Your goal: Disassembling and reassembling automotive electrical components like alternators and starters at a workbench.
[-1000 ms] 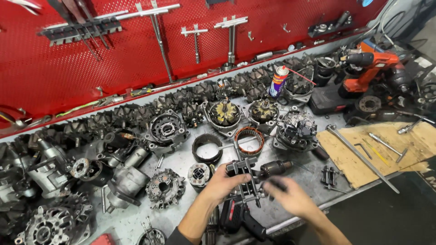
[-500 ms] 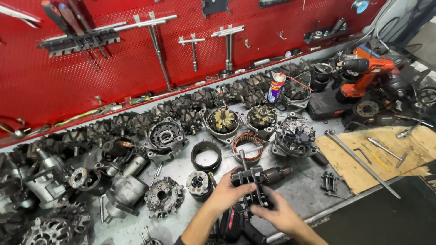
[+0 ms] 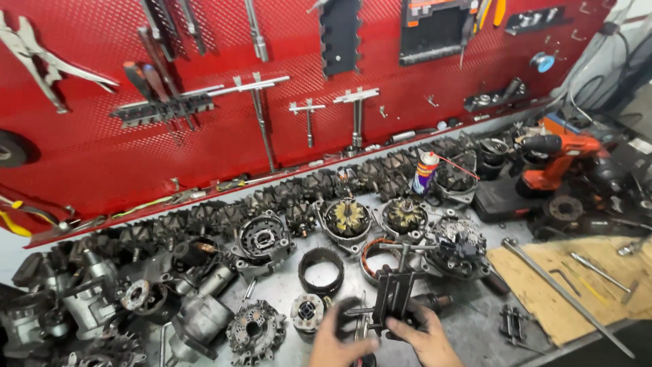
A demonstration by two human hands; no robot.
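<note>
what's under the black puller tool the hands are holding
Beneath the black metal puller tool, a dark cylindrical part pokes out right. Left hand and right hand cover the rest.

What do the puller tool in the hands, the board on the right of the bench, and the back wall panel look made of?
Puller tool: dark metal, likely steel, with a dull black finish and a brighter threaded screw. Board: raw wood or plywood, pale tan, matte, with a rough edge. Back wall panel: seemingly perforated sheet metal painted glossy red, with regular small holes and a sheen.
</note>
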